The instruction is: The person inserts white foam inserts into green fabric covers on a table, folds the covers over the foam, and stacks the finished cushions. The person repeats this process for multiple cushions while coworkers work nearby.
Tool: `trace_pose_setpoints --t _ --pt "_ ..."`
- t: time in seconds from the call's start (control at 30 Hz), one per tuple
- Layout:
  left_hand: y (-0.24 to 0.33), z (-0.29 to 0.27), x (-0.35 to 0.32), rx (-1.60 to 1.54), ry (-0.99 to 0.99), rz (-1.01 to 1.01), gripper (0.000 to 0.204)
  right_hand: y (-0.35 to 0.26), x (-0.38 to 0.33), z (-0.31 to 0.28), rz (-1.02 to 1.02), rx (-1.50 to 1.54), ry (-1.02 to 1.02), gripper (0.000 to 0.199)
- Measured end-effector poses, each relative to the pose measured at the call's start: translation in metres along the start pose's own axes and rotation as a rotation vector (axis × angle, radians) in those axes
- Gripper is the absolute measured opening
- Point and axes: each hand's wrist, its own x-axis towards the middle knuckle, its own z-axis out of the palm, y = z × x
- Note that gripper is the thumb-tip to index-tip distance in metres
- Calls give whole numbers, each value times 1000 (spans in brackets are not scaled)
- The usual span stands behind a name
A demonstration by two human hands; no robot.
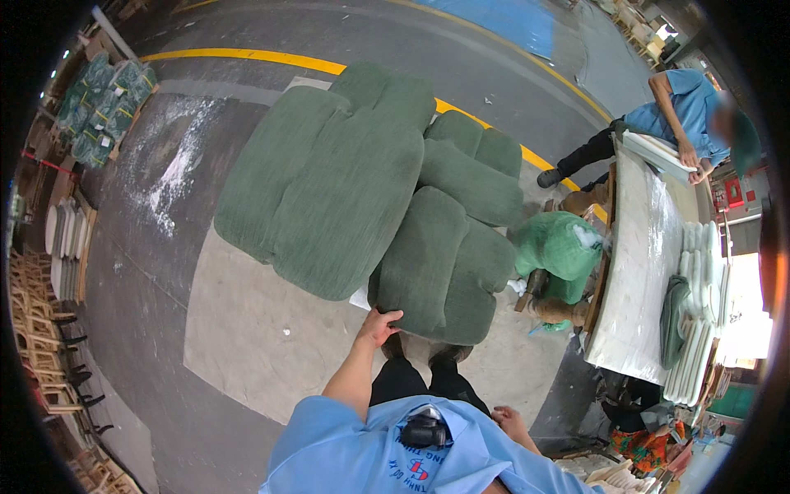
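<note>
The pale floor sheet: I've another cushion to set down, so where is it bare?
Widest: the left part of the pale floor sheet, between the large green cushions and the left forearm, bare but for a small white scrap. A smaller patch lies right of the legs, below the near green cushions. It is crowded around the green bag, beside the table.

Dark grey smooth floor (123,263) around a flat pale grey sheet (247,329); past its far edge, a painted yellow line (247,54); beyond its right edge, a white-covered tabletop (634,280) and a glaring white opening (750,317).
</note>
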Motion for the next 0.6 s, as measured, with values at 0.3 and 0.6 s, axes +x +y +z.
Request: trace_pose_setpoints --t 0.3,0.6 --pt "28 -6 9 -7 -25 -24 70 -50 6 14 -140 169 -66 42" --pt "1 49 -11 629 863 148 86 12 9 -7 -12 243 51 42"
